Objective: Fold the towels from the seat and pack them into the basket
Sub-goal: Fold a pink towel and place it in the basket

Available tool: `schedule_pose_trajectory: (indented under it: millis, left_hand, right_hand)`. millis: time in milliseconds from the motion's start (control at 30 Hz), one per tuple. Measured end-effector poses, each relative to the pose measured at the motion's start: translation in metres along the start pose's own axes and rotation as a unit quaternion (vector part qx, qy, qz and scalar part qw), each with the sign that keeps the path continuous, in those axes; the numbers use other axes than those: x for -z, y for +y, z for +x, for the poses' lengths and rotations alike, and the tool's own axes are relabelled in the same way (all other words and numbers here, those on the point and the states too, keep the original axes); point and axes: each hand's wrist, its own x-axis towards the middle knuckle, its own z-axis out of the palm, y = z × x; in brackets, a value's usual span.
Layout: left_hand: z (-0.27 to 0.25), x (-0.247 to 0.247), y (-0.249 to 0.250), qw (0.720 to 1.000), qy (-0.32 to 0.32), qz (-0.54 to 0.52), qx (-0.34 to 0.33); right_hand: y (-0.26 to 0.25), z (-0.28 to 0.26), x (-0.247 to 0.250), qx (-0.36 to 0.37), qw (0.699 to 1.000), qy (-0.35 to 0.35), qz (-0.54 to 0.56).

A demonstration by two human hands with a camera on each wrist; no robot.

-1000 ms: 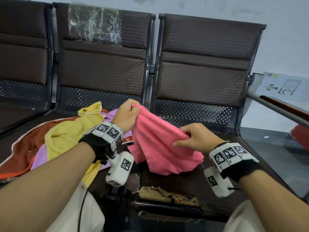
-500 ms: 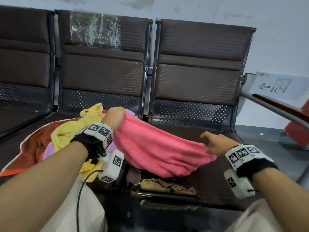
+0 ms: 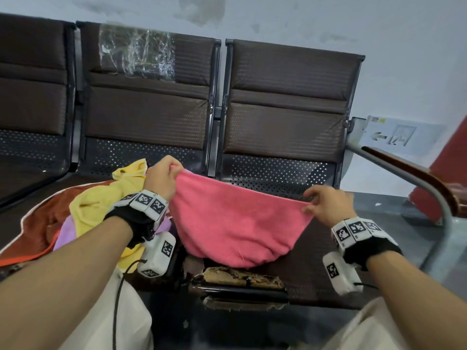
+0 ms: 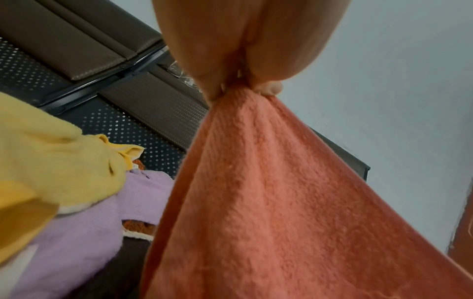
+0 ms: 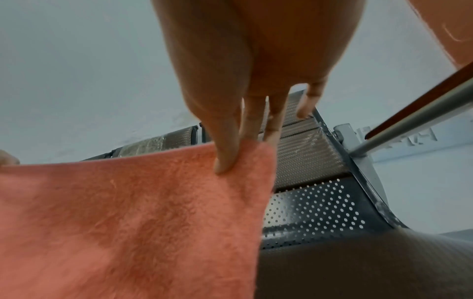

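Observation:
A pink towel (image 3: 237, 221) hangs stretched between my two hands above the right seat (image 3: 310, 271), its lower edge sagging near the torn seat front. My left hand (image 3: 164, 180) pinches its left top corner (image 4: 238, 95). My right hand (image 3: 326, 205) pinches the right top corner (image 5: 238, 159) between thumb and fingers. On the middle seat to the left lies a heap of towels: a yellow one (image 3: 106, 198), a purple one (image 3: 68, 233) and a rust-brown one (image 3: 43, 223). No basket is in view.
A row of brown padded seats with perforated metal backs (image 3: 285, 114) stands against a pale wall. The right seat's front edge is torn (image 3: 242, 276). A metal armrest with a wooden top (image 3: 409, 173) runs along the right. My knees show at the bottom.
My hands moved apart, pulling the bunched pink towel out flat. The right hand slid along the top edge to the right corner and now pinches it; the towel is raised slightly.

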Motion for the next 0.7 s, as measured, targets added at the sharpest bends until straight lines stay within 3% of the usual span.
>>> schedule_pose_trajectory:
  millis: [67, 167, 267, 367, 467, 700]
  left_hand:
    - [0.001, 0.005, 0.0, 0.999, 0.054, -0.004, 0.006]
    - [0.001, 0.008, 0.0, 0.997, 0.081, -0.003, 0.014]
    - [0.0, 0.008, -0.001, 0.997, 0.073, 0.001, 0.021]
    - [0.0, 0.008, -0.004, 0.998, 0.059, 0.015, 0.031]
    - [-0.001, 0.007, -0.007, 0.998, 0.026, 0.047, 0.024]
    - [-0.002, 0.014, -0.018, 0.995, 0.015, 0.094, 0.016]
  right_hand:
    - [-0.002, -0.001, 0.002, 0.034, 0.997, 0.001, -0.067]
    - [-0.006, -0.004, -0.001, 0.058, 0.982, -0.102, -0.146]
    - [-0.01, -0.007, -0.002, 0.045, 0.983, -0.154, -0.088]
    - [-0.011, -0.005, 0.0, 0.035, 0.993, -0.077, 0.082]
    - [-0.014, -0.002, 0.001, 0.011, 0.99, 0.013, 0.143]
    - [-0.015, 0.002, -0.008, -0.014, 0.987, -0.064, 0.147]
